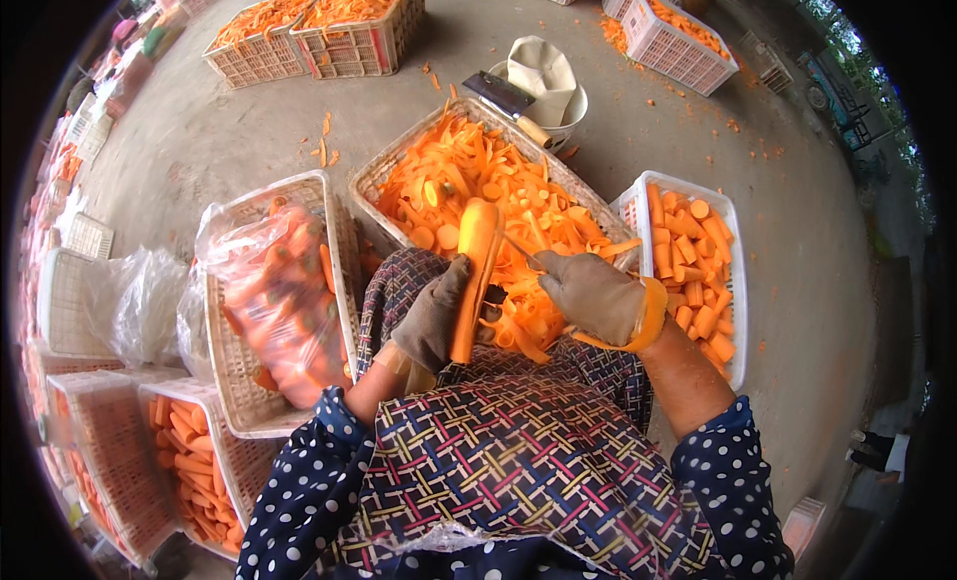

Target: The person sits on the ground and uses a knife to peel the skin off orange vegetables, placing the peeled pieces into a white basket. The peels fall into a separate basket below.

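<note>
My gloved left hand [434,311] grips a thick carrot [477,277], its far end tilted up over a plastic crate [366,184] heaped with carrot peelings [478,154]. Its upper face looks freshly peeled. Close by on the right, my gloved right hand [598,292] is closed around a thin metal peeling tool [523,253], most of it hidden by the fingers. The tool's tip is beside the carrot; I cannot tell whether they touch. A long strip of carrot peel [652,315] loops over the right wrist. Cut carrot ends lie among the peelings.
A crate [344,281] with bagged carrots [284,303] stands left; a white crate [736,281] of cut carrots [691,266] stands right. Beyond, a cleaver [501,94] rests across a white bucket [576,116]. Peeled carrots [194,468] fill a crate at lower left. Peel-filled crates [344,49] stand farther off.
</note>
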Demonstrator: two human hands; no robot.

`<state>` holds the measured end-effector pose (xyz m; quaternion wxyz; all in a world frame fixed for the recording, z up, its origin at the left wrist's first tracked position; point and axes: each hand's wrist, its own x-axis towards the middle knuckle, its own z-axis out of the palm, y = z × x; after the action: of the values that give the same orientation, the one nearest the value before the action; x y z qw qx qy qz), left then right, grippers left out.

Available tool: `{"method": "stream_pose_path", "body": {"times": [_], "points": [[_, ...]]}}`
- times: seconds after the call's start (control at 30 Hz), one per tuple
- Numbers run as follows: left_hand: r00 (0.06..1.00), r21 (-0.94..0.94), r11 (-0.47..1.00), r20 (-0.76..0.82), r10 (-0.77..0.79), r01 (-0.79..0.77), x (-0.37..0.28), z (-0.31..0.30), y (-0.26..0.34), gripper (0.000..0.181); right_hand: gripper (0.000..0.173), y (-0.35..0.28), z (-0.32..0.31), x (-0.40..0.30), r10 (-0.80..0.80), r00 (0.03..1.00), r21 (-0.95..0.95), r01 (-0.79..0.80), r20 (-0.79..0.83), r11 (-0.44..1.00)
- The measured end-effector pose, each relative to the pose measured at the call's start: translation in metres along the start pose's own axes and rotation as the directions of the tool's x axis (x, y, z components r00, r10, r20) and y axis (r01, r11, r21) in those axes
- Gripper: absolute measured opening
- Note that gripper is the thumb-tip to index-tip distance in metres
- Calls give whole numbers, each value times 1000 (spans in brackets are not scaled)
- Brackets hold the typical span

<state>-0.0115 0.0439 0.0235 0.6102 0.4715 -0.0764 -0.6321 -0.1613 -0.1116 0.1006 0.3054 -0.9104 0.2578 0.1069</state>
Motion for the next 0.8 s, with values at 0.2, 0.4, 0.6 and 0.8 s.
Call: {"method": "stream_pose_path", "body": {"times": [0.2, 0.4, 0.6, 0.8], "points": [[1000, -16, 1000, -29, -8, 7, 15, -9, -11, 61, 34, -8, 24, -23, -12, 988, -42, 19, 153, 999], [999, -20, 1000, -36, -15, 14, 15, -10, -11, 59, 33, 8, 8, -19, -20, 998, 66, 23, -53, 998], [999, 47, 999, -50, -8, 11, 10, -1, -8, 58, 39, 17, 17, -2, -44, 996, 54, 48, -76, 997], [999, 52, 998, -23, 46, -45, 16, -13, -5, 55, 42, -11, 40, -22, -91, 983, 23, 89, 158, 996]]}}
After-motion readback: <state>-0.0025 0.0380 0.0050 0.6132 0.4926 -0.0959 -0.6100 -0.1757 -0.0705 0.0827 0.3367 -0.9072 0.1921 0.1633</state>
